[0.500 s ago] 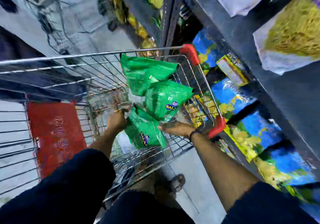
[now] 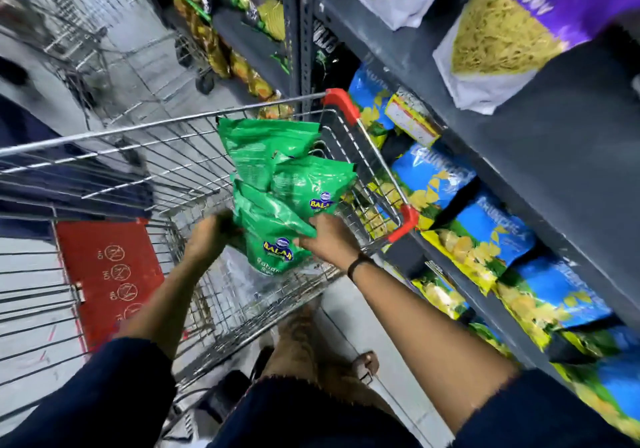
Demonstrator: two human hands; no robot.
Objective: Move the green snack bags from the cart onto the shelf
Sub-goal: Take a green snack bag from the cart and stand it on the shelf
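Both hands are closed on a bunch of green snack bags (image 2: 277, 184) held over the open wire cart (image 2: 145, 142): the left hand (image 2: 211, 234) grips the bunch from its left side, and the right hand (image 2: 329, 239) clamps the lower right edge, a dark band on its wrist. At least three bags are in the bunch, fanned upward, the nearest showing a blue and yellow logo. The grey shelf (image 2: 519, 156) stands just beside the cart on the right, stocked with blue and yellow bags (image 2: 485, 226) below and white packs of yellow noodles (image 2: 491, 42) above.
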